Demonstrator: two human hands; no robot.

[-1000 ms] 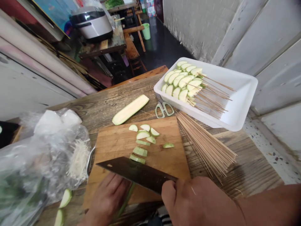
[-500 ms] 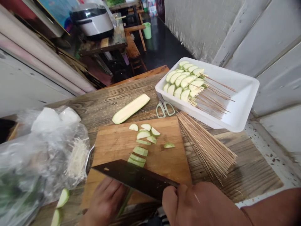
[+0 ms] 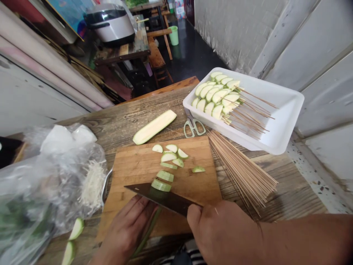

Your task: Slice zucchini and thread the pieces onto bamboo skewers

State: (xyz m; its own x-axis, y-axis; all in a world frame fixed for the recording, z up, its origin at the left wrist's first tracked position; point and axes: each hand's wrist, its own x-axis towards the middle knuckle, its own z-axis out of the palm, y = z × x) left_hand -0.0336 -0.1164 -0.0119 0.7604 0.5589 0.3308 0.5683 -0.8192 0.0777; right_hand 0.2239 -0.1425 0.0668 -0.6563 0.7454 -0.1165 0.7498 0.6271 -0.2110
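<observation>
Head view, working left to right:

- A plastic bag (image 3: 52, 180) is lying at the table's near-left corner, bulging with something white and shredded (image 3: 93, 184) and with greens showing faintly through it.
- Two pale zucchini wedges (image 3: 77, 228) are sitting beside the bag, below the board's left edge.
- The left hand (image 3: 125, 230) is resting at the board's near edge with its fingers spread and partly curled. A thin green strip (image 3: 147, 232) is running beneath it, but I cannot tell whether the hand is gripping that strip.
- The right hand (image 3: 220, 232) is clenching the cleaver (image 3: 165, 198), hiding the handle in its fist. The blade is slanting across the board, just touching the nearest slice.
- Zucchini slices (image 3: 165, 176) are scattered mid-board. They look light, moist and slippery, and thin enough to snap, so the rind edge seems the best place to pinch them.
- The board (image 3: 132, 173) is lying on the weathered wooden table (image 3: 292, 195).
- A long zucchini piece (image 3: 154, 127) is lying beyond the board, pale face up. It should feel firm but slick, so it is best taken along its rind.
- Scissors (image 3: 194, 127) are lying against the tray's near corner.
- A loose fan of bamboo skewers (image 3: 242, 169) is spreading across the table, right of the board.
- Skewered slices (image 3: 215, 95) are lying in a white tray (image 3: 286, 121) — their sticks are pointing right.
</observation>
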